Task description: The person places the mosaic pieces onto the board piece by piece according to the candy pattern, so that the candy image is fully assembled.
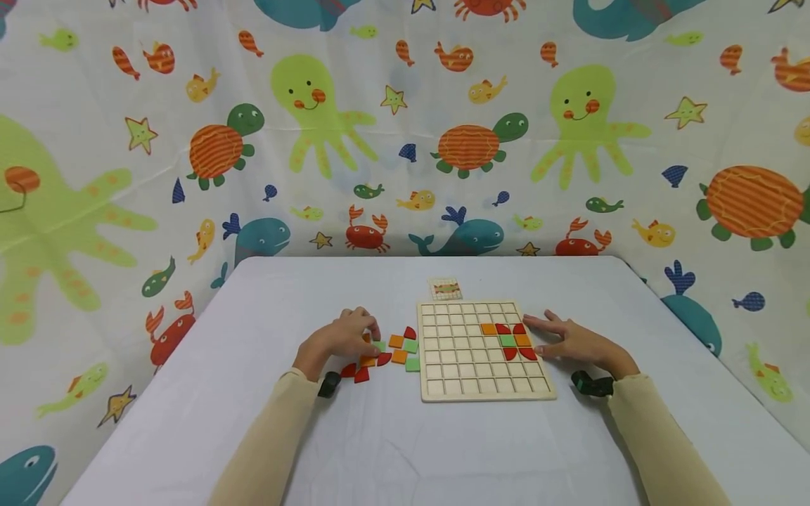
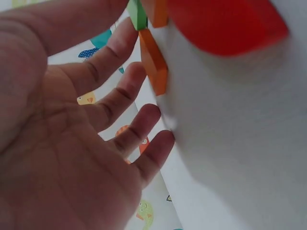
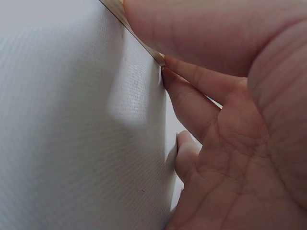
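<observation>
My left hand (image 1: 342,339) reaches down over a loose cluster of flat tiles left of the board. Its thumb and index finger lie either side of a green square tile (image 1: 380,346); whether they pinch it is unclear, the thumb tip being cut off in the left wrist view. Close to its other fingers lies an orange tile (image 2: 153,62). My right hand (image 1: 579,344), fingers extended, touches the right edge of a wooden grid board (image 1: 484,400) with thumb and fingertips. Red, orange and green tiles fill several cells there, around a green square (image 1: 508,341).
Behind the board lies a small pattern card (image 1: 446,289). More loose pieces, such as an orange square (image 1: 399,357) and a red quarter-round (image 1: 410,332), lie between left hand and board. A white cloth covers the table (image 1: 380,450); a printed curtain (image 1: 405,140) hangs behind.
</observation>
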`<state>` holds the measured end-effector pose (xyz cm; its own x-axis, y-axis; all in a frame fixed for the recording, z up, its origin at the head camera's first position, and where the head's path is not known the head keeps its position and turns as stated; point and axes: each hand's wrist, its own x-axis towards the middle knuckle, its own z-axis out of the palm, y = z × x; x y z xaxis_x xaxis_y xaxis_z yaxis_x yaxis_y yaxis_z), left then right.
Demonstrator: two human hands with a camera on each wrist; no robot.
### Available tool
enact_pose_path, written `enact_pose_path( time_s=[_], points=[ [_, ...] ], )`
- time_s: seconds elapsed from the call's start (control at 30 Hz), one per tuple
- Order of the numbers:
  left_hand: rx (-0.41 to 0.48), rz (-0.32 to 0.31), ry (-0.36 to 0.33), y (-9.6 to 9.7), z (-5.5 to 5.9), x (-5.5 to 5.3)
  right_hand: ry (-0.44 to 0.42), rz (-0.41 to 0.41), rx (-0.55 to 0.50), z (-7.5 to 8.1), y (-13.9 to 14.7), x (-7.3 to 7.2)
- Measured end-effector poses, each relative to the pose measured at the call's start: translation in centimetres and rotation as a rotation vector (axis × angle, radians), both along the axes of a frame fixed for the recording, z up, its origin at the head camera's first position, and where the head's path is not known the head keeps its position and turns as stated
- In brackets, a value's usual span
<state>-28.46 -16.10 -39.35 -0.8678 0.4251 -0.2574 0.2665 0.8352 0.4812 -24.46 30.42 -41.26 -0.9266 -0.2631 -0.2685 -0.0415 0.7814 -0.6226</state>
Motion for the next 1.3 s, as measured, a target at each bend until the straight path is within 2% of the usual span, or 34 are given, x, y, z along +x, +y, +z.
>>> enact_pose_path(
  time_s=[0.2,0.33,0.63,0.8,0.97,1.3],
  points=[
    [-0.003,0.004,-0.009,0.0,0.2,-0.2,0.007,-0.003,-0.003,0.0,0.1,-0.1],
    [0.047,0.016,-0.015,-0.4,0.2,-0.4,-0.006,-0.01,-0.012,-0.4,0.2,-0.3],
    [0.331,0.144,-0.013,-1.7,-0.6,-1.4,-0.004,-0.011,-0.01,-0.5,0.1,-0.3],
    [0.476,0.18,-0.024,-1.6,-0.3,-1.7,0.004,-0.005,-0.004,-0.1,0.2,-0.1],
    [0.623,0.178,-0.02,-1.0,-0.2,-1.7,0.009,-0.011,-0.001,0.2,0.3,-0.1],
    [0.731,0.145,-0.027,0.9,0.3,-1.2,0.0,-0.014,-0.004,-0.3,0.3,-0.4]
  ],
)
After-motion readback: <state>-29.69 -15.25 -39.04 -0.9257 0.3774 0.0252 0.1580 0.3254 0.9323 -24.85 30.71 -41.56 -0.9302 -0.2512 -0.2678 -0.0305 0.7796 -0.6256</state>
